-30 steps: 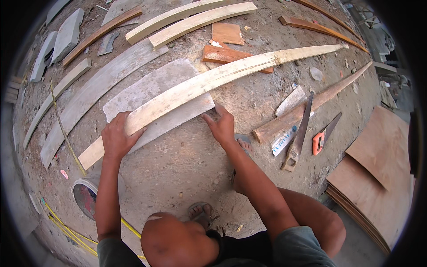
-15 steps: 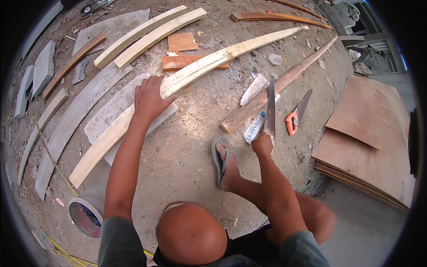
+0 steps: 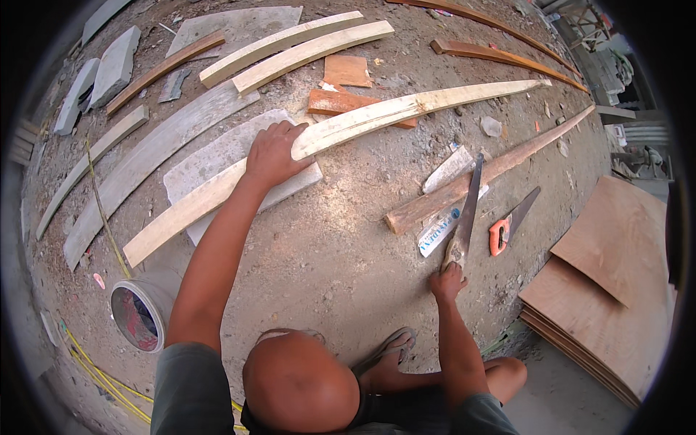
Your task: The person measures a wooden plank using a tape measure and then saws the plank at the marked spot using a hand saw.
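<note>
My left hand point(image 3: 275, 154) is wrapped over the middle of a long pale wooden beam point(image 3: 355, 123), which lies slantwise across the ground. Beneath it are a grey slab point(image 3: 196, 170) and a reddish-brown wood block point(image 3: 337, 101). In my right hand point(image 3: 447, 281) is the wooden handle of a handsaw point(image 3: 467, 214), its blade pointing away from me. The blade's far part passes over a rough brown timber point(image 3: 428, 206). Just right of it, a second handsaw with an orange handle point(image 3: 499, 238) lies on the ground.
Two short pale beams point(image 3: 312, 54) and a grey plank point(image 3: 138, 170) lie at the far left. A bucket point(image 3: 138, 317) stands near my left arm, with a yellow cord point(image 3: 109, 384) below it. Stacked plywood sheets point(image 3: 580, 304) are at the right.
My right hand has drawn the handsaw back toward me, and my foot has pulled in closer. The whole view has shifted; my left hand stays on the pale beam.
</note>
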`<action>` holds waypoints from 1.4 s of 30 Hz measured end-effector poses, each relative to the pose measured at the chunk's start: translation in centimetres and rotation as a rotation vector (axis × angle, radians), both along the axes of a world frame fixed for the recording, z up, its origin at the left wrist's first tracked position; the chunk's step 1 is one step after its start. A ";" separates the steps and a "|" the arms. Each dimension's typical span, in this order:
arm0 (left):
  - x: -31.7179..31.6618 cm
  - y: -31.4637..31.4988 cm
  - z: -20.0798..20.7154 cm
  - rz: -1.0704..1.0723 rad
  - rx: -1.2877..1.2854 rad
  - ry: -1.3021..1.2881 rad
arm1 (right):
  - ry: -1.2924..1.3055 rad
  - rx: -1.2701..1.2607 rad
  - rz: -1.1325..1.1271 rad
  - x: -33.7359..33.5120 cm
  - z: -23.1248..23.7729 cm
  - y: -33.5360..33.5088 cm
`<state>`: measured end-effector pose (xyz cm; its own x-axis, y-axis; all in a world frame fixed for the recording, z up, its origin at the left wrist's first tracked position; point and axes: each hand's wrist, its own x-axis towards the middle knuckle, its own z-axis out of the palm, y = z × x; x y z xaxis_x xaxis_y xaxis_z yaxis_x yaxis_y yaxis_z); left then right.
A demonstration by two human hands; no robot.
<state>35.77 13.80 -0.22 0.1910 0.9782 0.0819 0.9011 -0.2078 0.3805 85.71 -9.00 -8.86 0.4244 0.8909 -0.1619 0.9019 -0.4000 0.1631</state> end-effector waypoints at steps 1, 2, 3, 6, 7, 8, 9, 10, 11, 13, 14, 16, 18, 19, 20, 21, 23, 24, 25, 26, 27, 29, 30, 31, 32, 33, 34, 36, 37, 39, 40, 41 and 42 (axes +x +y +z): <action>0.0 0.1 0.3 0.024 -0.005 0.027 | 0.027 -0.005 0.024 -0.5 0.5 0.4; -0.1 -0.4 0.0 0.051 -0.012 0.008 | 0.281 0.027 -0.177 -1.3 1.3 -0.1; 0.1 -0.4 0.0 0.078 -0.006 -0.027 | 0.518 0.064 -0.382 -1.6 2.3 0.1; 0.8 0.3 -0.2 0.107 0.027 -0.066 | 0.967 0.709 -0.429 -3.5 3.1 -1.4; 0.2 0.6 -0.4 0.113 0.022 -0.051 | 0.982 0.699 -0.432 -6.2 4.1 -0.9; -0.6 0.6 -0.8 0.173 0.010 -0.086 | 1.099 0.744 -0.303 -10.0 6.2 -0.1; -0.7 0.6 -1.2 0.231 -0.002 -0.137 | 1.199 0.793 -0.168 -12.6 8.5 0.9; 0.2 0.9 -0.6 0.229 -0.013 -0.143 | 1.189 0.785 -0.172 -13.8 10.3 1.8; 1.1 1.5 0.0 0.354 -0.175 -0.159 | 1.285 0.697 -0.129 -14.9 11.8 2.8; 1.8 2.1 0.7 0.483 -0.339 -0.165 | 1.388 0.601 -0.087 -16.9 13.3 4.7; 1.7 2.2 0.6 0.457 -0.260 -0.125 | 1.407 0.543 -0.038 -18.0 13.5 5.5; 1.3 1.8 0.4 0.441 -0.205 -0.073 | 1.434 0.460 -0.002 -19.8 14.0 6.5; 1.5 1.8 0.2 0.434 -0.136 -0.091 | 1.495 0.383 0.038 -20.9 14.5 7.3; 1.7 1.9 0.2 0.437 -0.147 -0.092 | 1.492 0.372 0.034 -21.3 14.3 7.9; 2.0 1.9 0.2 0.426 -0.126 -0.120 | 1.458 0.438 0.157 -21.6 14.1 8.4; 2.1 1.9 0.2 0.415 -0.104 -0.147 | 1.421 0.503 0.280 -22.0 13.9 8.9; 1.8 1.9 0.0 0.411 -0.115 -0.130 | 1.471 0.484 0.215 -23.3 14.1 9.6; 1.6 2.0 -0.1 0.397 -0.114 -0.118 | 1.514 0.482 0.153 -23.7 14.1 9.9; 1.5 2.1 -0.2 0.401 -0.121 -0.120 | 1.513 0.474 0.152 -23.7 13.7 10.3; 1.4 2.1 -0.2 0.397 -0.124 -0.105 | 1.468 0.464 0.190 -23.6 13.3 10.6; 1.4 2.1 -0.3 0.391 -0.128 -0.091 | 1.423 0.454 0.227 -23.5 12.9 10.8; 1.3 2.2 -0.4 0.390 -0.136 -0.079 | 1.393 0.429 0.260 -23.8 12.5 11.0; 1.3 2.2 -0.5 0.389 -0.141 -0.063 | 1.366 0.406 0.294 -24.0 12.3 11.0; 1.3 2.2 -0.4 0.389 -0.143 -0.066 | 1.363 0.405 0.293 -24.2 12.1 10.9; 1.4 2.2 -0.3 0.391 -0.163 -0.065 | 1.381 0.428 0.282 -24.4 11.8 10.8; 1.5 2.2 -0.3 0.392 -0.182 -0.065 | 1.397 0.451 0.272 -24.6 11.5 10.7; 1.5 2.2 -0.2 0.392 -0.181 -0.063 | 1.385 0.465 0.291 -24.8 11.4 10.9; 1.4 2.2 -0.1 0.391 -0.179 -0.058 | 1.388 0.463 0.293 -24.8 11.4 11.1; 1.4 2.2 -0.1 0.389 -0.176 -0.055 | 1.389 0.460 0.295 -24.8 11.5 11.1; 1.5 2.2 -0.1 0.403 -0.181 -0.047 | 1.383 0.463 0.307 -24.4 11.2 11.1; 1.6 2.2 -0.2 0.399 -0.173 -0.046 | 1.373 0.467 0.321 -24.4 11.2 11.3; 1.6 2.1 -0.2 0.404 -0.175 -0.054 | 1.374 0.476 0.322 -24.4 11.3 11.5; 1.6 2.2 -0.3 0.409 -0.177 -0.063 | 1.377 0.498 0.339 -24.5 11.5 11.8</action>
<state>37.38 15.96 -0.48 -0.2142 0.9722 -0.0941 0.8697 0.2337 0.4348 61.22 2.81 2.65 -0.0357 0.9954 0.0894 0.2905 0.0959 -0.9520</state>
